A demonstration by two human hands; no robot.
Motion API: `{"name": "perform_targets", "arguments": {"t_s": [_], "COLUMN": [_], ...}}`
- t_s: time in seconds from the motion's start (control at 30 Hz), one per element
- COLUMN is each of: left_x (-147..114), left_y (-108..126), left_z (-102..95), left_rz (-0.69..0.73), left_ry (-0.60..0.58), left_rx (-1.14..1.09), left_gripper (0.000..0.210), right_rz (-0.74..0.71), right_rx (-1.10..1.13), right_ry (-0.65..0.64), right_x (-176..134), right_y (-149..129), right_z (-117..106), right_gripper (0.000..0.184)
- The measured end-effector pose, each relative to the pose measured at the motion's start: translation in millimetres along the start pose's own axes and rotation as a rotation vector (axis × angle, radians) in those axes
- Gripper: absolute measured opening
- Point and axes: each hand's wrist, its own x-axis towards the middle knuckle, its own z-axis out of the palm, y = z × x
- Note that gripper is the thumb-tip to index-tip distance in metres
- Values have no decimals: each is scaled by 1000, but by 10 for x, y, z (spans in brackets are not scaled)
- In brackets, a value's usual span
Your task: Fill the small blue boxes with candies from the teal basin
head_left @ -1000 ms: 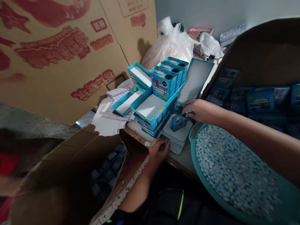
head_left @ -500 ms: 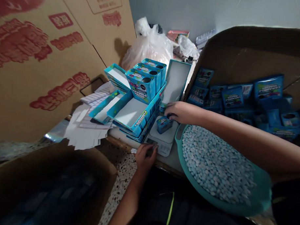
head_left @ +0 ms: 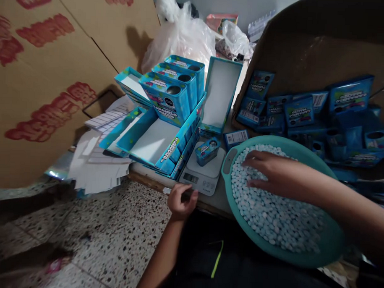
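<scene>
My right hand (head_left: 268, 172) is over the teal basin (head_left: 236, 212), its fingers apart and reaching into small pale blue and white candies (head_left: 271, 222). Thumb and fingers of my left hand (head_left: 182, 200) are loosely curved with a gap between them, and nothing is in them. It rests by the front edge of a white kitchen scale (head_left: 206, 184), whose display digits are too blurred to read. On the scale's plate stands a small blue candy box (head_left: 207, 151) with a round window. Another small blue box (head_left: 236, 138) lies behind the basin.
Left of the scale, stacked blue display trays (head_left: 157, 145) hold several upright candy boxes (head_left: 165, 94). An upright tray (head_left: 222, 94) stands behind. Paper sheets (head_left: 93, 170) hang over the table's left edge. A large carton (head_left: 296, 51) at right contains many blue boxes. Plastic bags (head_left: 183, 38) lie behind.
My right hand has left the small box on the scale and moved right and down into the candies. My left hand stays by the scale. The view has shifted, and the lower-left carton is gone.
</scene>
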Motion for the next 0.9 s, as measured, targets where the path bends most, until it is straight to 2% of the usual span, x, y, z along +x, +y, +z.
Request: {"name": "perform_targets", "arguments": {"t_s": [0.07,0.13,0.23,0.33,0.47,0.63,0.77,0.9], "left_x": [-32,-53,-54,-41,-55,-104,-105,-51], "left_y": [-37,-78,-126,-149,-162,-176,-162,-114], "left_z": [19,54,112,142,132,109,99,69], "left_rz": [-48,-121,-231,-298,-345,-386,-380,-337], "left_ry": [66,168,297,354,354,315,316,336], "left_rx": [-43,-76,-104,-124,-139,-114,-98,-97], "left_gripper": [16,21,22,21,22,21,21,19], "right_rz": [-15,4,29,25,6,76,163,229], "right_rx": [76,135,226,278,321,317,153,-40], "right_ry": [4,16,-7,-29,-38,-81,-6,149], "right_x": [-131,-199,-217,-195,-167,-169,-143,-24], "right_y": [37,56,85,126,181,242,234,145], "right_z": [178,283,324,299,241,188,153,14], "right_gripper": [61,66,54,39,21,25,29,36]}}
